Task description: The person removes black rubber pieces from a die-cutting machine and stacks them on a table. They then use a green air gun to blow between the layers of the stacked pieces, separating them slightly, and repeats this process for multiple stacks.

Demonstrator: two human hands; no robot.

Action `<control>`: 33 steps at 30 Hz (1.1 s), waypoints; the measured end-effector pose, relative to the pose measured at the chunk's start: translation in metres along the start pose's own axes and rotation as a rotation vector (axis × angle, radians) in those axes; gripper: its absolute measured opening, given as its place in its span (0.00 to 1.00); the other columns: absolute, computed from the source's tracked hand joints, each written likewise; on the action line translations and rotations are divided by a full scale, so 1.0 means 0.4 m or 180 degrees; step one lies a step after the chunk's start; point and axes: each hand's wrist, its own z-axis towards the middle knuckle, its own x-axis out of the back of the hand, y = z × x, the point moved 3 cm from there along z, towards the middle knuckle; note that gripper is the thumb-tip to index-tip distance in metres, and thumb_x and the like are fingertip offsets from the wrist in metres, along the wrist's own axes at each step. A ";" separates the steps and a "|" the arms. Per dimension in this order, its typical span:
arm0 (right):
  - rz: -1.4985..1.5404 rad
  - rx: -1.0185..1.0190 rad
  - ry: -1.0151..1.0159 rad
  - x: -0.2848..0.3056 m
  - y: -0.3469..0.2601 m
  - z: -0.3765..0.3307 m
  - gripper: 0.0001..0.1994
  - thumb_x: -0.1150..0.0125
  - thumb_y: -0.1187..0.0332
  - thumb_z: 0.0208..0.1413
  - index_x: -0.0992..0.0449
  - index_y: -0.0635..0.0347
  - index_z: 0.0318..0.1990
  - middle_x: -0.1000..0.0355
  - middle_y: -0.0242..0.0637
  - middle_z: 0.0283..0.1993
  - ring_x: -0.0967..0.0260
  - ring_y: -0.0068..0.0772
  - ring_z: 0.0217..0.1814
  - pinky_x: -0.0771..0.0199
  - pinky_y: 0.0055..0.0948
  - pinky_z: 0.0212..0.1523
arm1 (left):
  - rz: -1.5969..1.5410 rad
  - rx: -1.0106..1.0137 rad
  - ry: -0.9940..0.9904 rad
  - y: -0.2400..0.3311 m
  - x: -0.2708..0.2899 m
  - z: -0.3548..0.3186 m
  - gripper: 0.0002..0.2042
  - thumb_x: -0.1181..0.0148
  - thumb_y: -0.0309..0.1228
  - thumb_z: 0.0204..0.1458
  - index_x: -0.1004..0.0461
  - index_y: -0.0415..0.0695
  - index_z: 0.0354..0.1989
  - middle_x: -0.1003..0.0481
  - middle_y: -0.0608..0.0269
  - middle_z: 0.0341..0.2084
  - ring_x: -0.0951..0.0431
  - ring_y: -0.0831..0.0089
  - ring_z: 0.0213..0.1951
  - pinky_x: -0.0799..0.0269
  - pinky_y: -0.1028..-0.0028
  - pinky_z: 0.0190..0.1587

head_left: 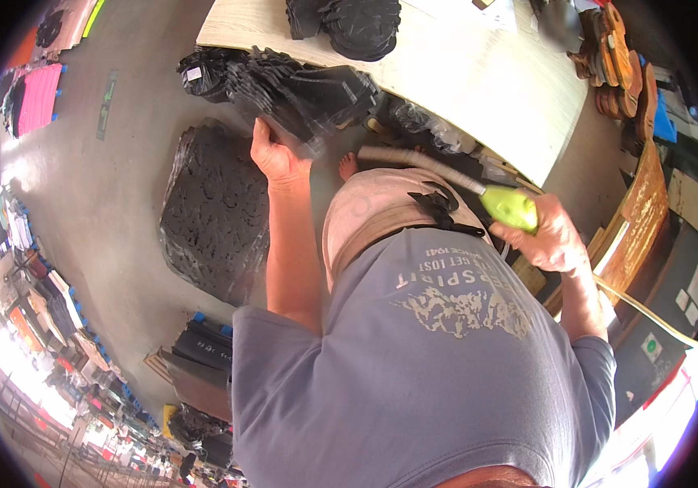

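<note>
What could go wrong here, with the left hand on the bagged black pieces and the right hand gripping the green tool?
The bagged stack of black pieces juts over the table edge; pulled one-handed by the left hand, it could slide onto the floor. The cord trailing behind the right hand and green-handled tool may snag on the wooden panels.

A footwear workshop: black sole stacks [300, 85] by a worktable [479, 81].
</note>
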 end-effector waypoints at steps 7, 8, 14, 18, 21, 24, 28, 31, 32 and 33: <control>0.0002 0.0218 0.0258 0.007 0.013 0.015 0.18 0.31 0.69 0.62 0.22 0.64 0.57 0.22 0.35 0.35 0.31 0.22 0.35 0.27 0.28 0.39 | 0.0383 -0.0329 0.0365 -0.012 -0.004 0.028 0.24 0.40 0.43 0.63 0.27 0.43 0.64 0.25 0.59 0.61 0.26 0.56 0.63 0.32 0.48 0.67; -0.0124 0.0408 0.0064 0.000 0.009 0.015 0.18 0.31 0.69 0.62 0.22 0.64 0.57 0.22 0.34 0.35 0.32 0.22 0.35 0.27 0.28 0.39 | 0.0459 -0.0513 0.0840 -0.009 0.010 0.028 0.24 0.40 0.40 0.62 0.28 0.43 0.64 0.26 0.57 0.62 0.28 0.55 0.65 0.33 0.47 0.68; -0.0315 -0.0094 0.0004 -0.009 0.006 0.018 0.19 0.32 0.71 0.62 0.23 0.64 0.60 0.19 0.37 0.41 0.26 0.23 0.40 0.24 0.27 0.45 | 0.0294 -0.0359 0.0294 0.003 0.020 0.032 0.22 0.45 0.41 0.65 0.27 0.42 0.61 0.24 0.55 0.59 0.24 0.55 0.61 0.29 0.52 0.64; 0.0028 -0.0576 0.0719 -0.006 -0.006 0.021 0.19 0.32 0.70 0.62 0.23 0.65 0.59 0.19 0.35 0.38 0.29 0.22 0.36 0.25 0.27 0.42 | -0.0317 -0.0116 0.0395 0.024 0.030 0.025 0.27 0.43 0.42 0.63 0.31 0.45 0.68 0.28 0.54 0.65 0.30 0.51 0.66 0.38 0.41 0.69; -0.0203 -0.0070 0.0246 -0.039 -0.041 0.025 0.19 0.31 0.69 0.61 0.22 0.65 0.58 0.20 0.35 0.36 0.30 0.21 0.34 0.27 0.28 0.40 | -0.1277 0.0319 0.0473 0.038 0.033 0.010 0.23 0.45 0.40 0.65 0.27 0.37 0.61 0.24 0.51 0.59 0.26 0.53 0.62 0.34 0.50 0.68; -0.0054 -0.0332 0.0342 -0.063 -0.057 0.030 0.18 0.32 0.70 0.61 0.22 0.64 0.58 0.20 0.36 0.36 0.30 0.22 0.34 0.27 0.28 0.40 | -0.1459 0.0580 0.0421 0.064 0.039 -0.001 0.22 0.43 0.38 0.63 0.27 0.36 0.60 0.23 0.50 0.58 0.24 0.52 0.60 0.31 0.51 0.66; -0.0237 -0.0459 0.0334 -0.096 -0.082 0.033 0.20 0.31 0.69 0.59 0.22 0.64 0.58 0.19 0.38 0.36 0.28 0.25 0.33 0.26 0.29 0.40 | 0.0541 0.0357 0.0394 0.121 0.058 -0.006 0.20 0.37 0.31 0.59 0.25 0.35 0.57 0.21 0.50 0.55 0.21 0.54 0.56 0.26 0.53 0.62; -0.0297 -0.0621 0.0407 -0.111 -0.090 0.033 0.20 0.30 0.69 0.58 0.22 0.64 0.58 0.19 0.38 0.36 0.28 0.26 0.32 0.26 0.29 0.39 | 0.0897 0.0462 0.0649 0.154 0.072 -0.012 0.19 0.33 0.30 0.57 0.23 0.36 0.54 0.19 0.52 0.50 0.18 0.56 0.51 0.22 0.55 0.58; -0.0330 -0.0555 0.0393 -0.114 -0.092 0.033 0.20 0.30 0.69 0.58 0.22 0.64 0.58 0.19 0.39 0.36 0.28 0.26 0.32 0.26 0.29 0.39 | 0.0968 0.0473 0.0614 0.159 0.071 -0.015 0.18 0.33 0.30 0.57 0.23 0.36 0.54 0.19 0.52 0.49 0.17 0.56 0.50 0.21 0.56 0.57; -0.0316 -0.0563 0.0374 -0.114 -0.090 0.032 0.20 0.30 0.69 0.58 0.22 0.64 0.58 0.19 0.39 0.35 0.28 0.26 0.32 0.25 0.29 0.39 | 0.1047 0.0480 0.0567 0.166 0.069 -0.015 0.17 0.33 0.29 0.56 0.23 0.36 0.53 0.18 0.52 0.49 0.17 0.57 0.49 0.20 0.57 0.55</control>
